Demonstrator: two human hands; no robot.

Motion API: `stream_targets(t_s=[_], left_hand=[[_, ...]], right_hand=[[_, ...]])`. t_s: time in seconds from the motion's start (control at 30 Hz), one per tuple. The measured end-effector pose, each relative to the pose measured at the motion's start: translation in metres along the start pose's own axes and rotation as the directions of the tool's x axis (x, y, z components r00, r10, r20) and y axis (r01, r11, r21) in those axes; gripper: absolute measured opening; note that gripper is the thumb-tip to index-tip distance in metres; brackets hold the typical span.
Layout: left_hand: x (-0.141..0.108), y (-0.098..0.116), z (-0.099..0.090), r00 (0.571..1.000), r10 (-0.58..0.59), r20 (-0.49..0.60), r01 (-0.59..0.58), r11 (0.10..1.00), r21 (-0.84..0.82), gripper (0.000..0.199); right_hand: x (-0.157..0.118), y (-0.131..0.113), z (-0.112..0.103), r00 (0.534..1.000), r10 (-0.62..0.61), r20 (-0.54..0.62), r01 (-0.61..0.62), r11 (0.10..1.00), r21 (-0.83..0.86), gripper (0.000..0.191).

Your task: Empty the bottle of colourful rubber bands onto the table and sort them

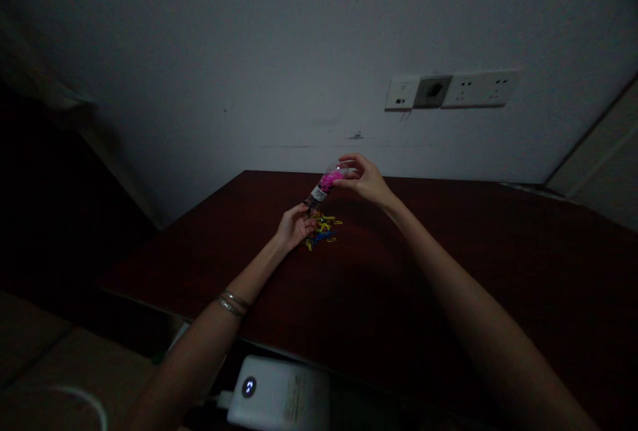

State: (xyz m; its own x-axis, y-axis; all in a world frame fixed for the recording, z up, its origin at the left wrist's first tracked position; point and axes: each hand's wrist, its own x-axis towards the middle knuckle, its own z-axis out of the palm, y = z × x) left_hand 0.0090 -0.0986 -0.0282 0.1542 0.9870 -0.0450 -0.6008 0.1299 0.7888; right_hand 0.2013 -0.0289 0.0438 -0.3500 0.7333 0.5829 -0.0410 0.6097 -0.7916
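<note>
My half-open left hand (295,226), hold at neck of bottle (321,190) unclear, partly hides blurry bits (325,222) on dark counter (399,271) by wall (199,72); curled right hand (365,180) grips base.

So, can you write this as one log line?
clear tapered container, pink contents: tilted | left hand: at lower end | right hand: on upper end | thin yellow and blue pieces: on dark red tabletop

Extends bare left forearm (212,335) and right forearm (463,295) forward, angling both inward toward each other. Holds the left hand (294,226) lower and nearer, with palm turned inward and fingers loosely curled. Arches the right hand (367,182) higher and farther forward, with thumb opposing curved fingers.
</note>
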Motion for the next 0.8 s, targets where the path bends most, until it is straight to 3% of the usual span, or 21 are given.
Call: stream_targets(t_s=[0.33, 0.67, 0.8], left_hand=[[0.0, -0.001, -0.001, 0.999, 0.01, -0.037, -0.009, 0.999, 0.032, 0.032], [0.018, 0.01, 0.01, 0.973, 0.193, -0.127, -0.139, 0.928, 0.347, 0.019], [0.031, 0.017, 0.017, 0.968, 0.208, -0.143, -0.133, 0.901, 0.412, 0.017]], right_hand=[[0.0, -0.012, -0.012, 0.997, -0.057, -0.047, 0.053, 0.994, -0.093, 0.053], [-0.001, -0.017, -0.015, 0.997, -0.037, -0.071, 0.033, 0.998, -0.051, 0.051], [0.002, -0.016, -0.022, 0.994, -0.038, -0.103, 0.032, 0.998, -0.061, 0.053]])
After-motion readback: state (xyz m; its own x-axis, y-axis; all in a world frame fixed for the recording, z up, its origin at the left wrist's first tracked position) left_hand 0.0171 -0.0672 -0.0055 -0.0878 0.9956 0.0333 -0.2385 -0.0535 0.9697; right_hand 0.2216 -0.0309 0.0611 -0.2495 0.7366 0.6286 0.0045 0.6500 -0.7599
